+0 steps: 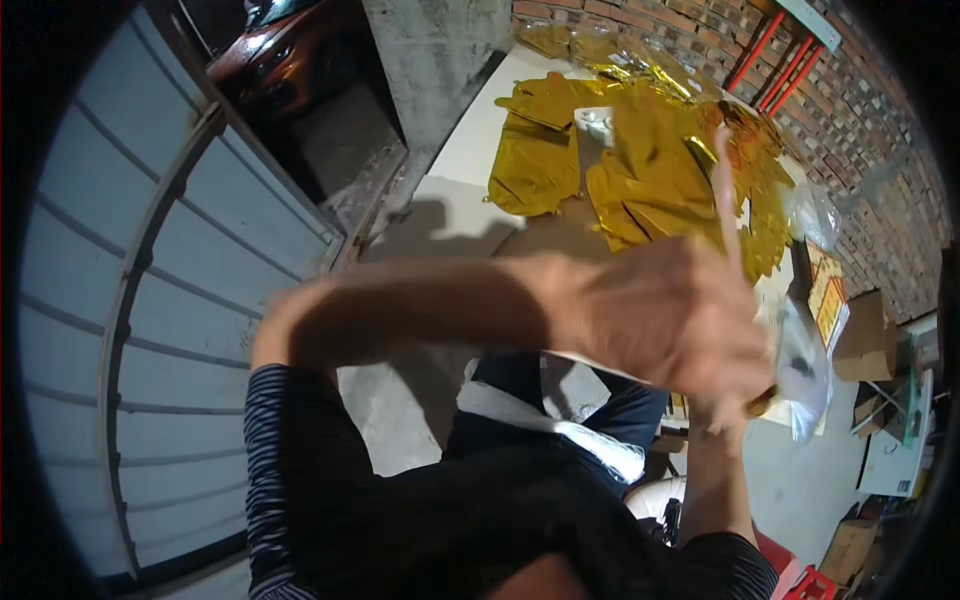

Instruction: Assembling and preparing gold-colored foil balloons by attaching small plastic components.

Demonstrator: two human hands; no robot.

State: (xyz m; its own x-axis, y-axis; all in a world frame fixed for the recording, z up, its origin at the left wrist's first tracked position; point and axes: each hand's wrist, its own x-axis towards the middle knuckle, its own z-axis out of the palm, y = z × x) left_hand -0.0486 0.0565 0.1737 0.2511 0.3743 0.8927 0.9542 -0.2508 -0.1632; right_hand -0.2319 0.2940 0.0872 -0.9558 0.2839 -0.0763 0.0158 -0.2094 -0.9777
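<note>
My left hand [680,320] is blurred by motion, its fingers curled closed, with the forearm stretched across in front of me to the right. A thin pale pinkish strip [727,200] stands up from the hands; I cannot tell which one grips it. Behind and below the left hand is my right hand [735,408], mostly hidden, its forearm rising from the lower right. Past them, flat gold foil pieces [655,175], looking like uninflated foil balloons, lie piled on a table [455,200]. Across my thighs rests a bundle of white strands [530,418].
A small white thing [595,125] sits among the foil. Clear plastic bags [805,370] hang at the table's right side. Cardboard boxes [868,340] stand farther right. To my left is a ribbed metal door [190,330], with an orange car [285,75] beyond the opening. A brick wall [850,110] closes the back.
</note>
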